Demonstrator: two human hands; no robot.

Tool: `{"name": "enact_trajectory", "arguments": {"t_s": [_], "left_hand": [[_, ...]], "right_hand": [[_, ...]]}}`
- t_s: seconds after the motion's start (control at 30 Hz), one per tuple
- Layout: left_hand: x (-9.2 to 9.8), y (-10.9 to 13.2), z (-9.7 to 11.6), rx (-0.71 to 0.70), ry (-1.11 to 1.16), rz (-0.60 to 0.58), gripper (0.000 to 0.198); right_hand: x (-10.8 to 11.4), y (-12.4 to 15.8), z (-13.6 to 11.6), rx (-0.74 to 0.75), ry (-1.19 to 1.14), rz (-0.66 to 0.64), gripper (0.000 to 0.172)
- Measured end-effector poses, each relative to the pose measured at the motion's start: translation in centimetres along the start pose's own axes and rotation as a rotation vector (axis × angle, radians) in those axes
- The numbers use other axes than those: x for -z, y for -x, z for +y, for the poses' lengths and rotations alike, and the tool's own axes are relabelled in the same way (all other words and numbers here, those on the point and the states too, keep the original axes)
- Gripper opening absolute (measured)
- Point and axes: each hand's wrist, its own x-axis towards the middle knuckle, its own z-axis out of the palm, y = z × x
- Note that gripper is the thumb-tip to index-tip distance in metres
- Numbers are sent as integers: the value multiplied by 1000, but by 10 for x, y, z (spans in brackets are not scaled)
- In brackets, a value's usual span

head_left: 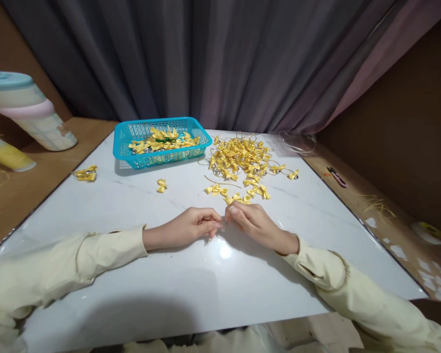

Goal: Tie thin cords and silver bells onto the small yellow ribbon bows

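White bench (308, 220) before grey curtains (161, 49), strewn with yellow bows (216, 189)

With the clock centred where the fingertips nearly meet and twelve at the curtains, the left hand (187, 226) comes in from nine o'clock, the right hand (257, 225) from four; the left grip is closed, thumb laid to forefinger; the right grip is closed too, fingers curled in toward the thumb; whether either pinches anything, I cannot tell. The nearest yellow bows lie at twelve, just beyond the right fingertips, touching or not I cannot tell; past them, between twelve and one, sits a heap of bows (238, 154) with fine gold loops and silvery bits; a clear plastic bag (297, 142) lies between one and two.

Toward eleven stands a blue basket (130, 161) with more bows inside and something green on top; a single bow (161, 186) lies at ten; a small bundle (85, 173) rests between nine and ten; farther out at ten, off the bench, is a tumbler (36, 117); snips (337, 177) lie between two and three.
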Motion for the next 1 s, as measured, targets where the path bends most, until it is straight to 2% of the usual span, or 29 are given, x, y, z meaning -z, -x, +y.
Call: {"name": "enact_trajectory", "arguments": {"t_s": [0.1,0.2,0.3,0.4,0.5,0.73,0.8,1.0], "left_hand": [[1,-2,1,8,25,2,18],[3,-3,2,21,29,2,20],[2,-2,1,25,29,7,22],[1,-1,1,25,32,14,24],[-1,0,2,16,5,25,25],[-1,3,1,-55,-137,27,22],[-1,4,-2,-78,-144,23,17],[-1,5,-4,-89,-191,21,19]], "right_hand": [[4,0,3,103,107,2,37],[0,1,6,169,213,-67,28],[-7,2,7,168,200,-81,19],[-13,2,8,173,129,-31,15],[-15,3,6,173,95,-2,14],[-16,5,-3,99,99,-23,16],[-17,6,-3,103,103,-25,18],[-19,7,0,145,157,10,23]]}}
